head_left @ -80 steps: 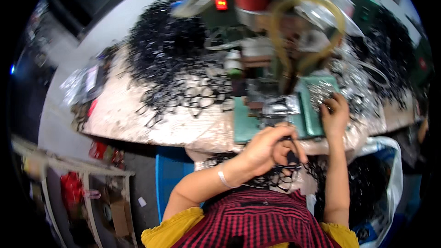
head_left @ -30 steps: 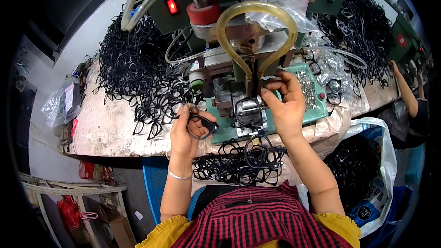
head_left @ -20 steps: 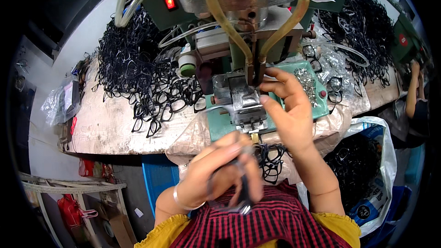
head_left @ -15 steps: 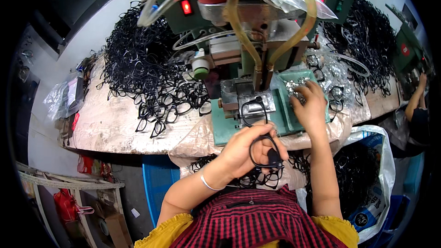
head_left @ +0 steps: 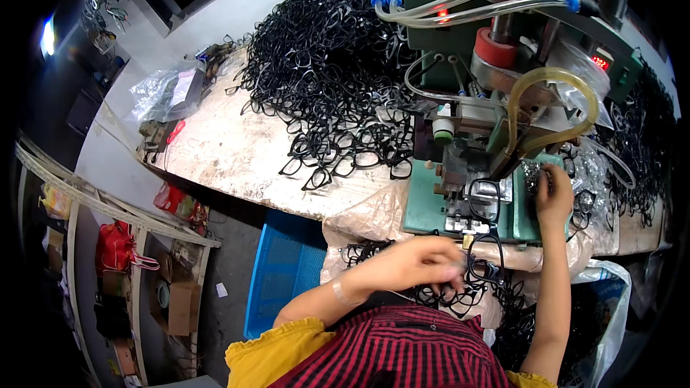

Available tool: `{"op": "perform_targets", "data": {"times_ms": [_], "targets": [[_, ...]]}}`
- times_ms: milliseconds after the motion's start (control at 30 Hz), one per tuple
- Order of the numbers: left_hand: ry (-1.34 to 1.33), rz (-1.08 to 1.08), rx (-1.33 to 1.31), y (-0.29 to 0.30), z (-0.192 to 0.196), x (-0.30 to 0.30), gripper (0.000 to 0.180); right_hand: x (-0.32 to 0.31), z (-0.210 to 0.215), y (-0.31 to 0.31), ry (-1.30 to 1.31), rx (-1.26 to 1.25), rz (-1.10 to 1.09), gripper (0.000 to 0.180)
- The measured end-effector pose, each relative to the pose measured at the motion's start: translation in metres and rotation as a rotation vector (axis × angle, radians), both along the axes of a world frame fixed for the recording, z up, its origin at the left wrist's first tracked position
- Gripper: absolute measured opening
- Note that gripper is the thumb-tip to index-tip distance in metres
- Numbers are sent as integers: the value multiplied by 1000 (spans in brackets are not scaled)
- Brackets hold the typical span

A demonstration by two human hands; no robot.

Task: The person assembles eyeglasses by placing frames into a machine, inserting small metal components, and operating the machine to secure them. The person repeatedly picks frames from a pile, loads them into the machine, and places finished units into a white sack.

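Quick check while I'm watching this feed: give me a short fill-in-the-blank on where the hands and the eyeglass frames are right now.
1. The left hand is over the loose black frames in the person's ____.
2. The right hand is at the tray on the ____ machine.
3. One frame sits on the machine's fixture; its colour is ____.
4. The big pile of frames lies to the machine's ____.

Missing words: lap; green; black; left

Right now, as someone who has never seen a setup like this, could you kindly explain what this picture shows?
The view comes from a camera on the person's head, looking down. The left hand holds a black eyeglass frame above a heap of frames in the lap. The right hand reaches onto the base of a green bench machine with hoses, where another frame sits in its fixture. A big pile of black frames covers the worn table.
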State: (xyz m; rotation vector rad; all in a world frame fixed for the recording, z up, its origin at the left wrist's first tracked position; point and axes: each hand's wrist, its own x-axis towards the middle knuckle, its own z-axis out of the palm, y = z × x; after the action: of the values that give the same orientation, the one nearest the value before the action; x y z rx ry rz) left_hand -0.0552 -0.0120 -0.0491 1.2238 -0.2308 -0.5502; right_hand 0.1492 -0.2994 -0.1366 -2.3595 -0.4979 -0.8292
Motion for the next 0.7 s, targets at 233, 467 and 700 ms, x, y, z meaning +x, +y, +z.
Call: {"op": "perform_targets", "data": {"times_ms": [233, 467, 700], "targets": [[-852, 1243, 1528, 196, 13, 40, 12, -14, 4, 9, 294, 638, 127, 13], [-824, 1061, 1856, 247, -92, 106, 21, -35, 13, 11, 370, 531, -33, 16], [-1058, 1244, 1613, 183, -52, 74, 5, -116, -10, -58, 141, 299, -300, 12]]}}
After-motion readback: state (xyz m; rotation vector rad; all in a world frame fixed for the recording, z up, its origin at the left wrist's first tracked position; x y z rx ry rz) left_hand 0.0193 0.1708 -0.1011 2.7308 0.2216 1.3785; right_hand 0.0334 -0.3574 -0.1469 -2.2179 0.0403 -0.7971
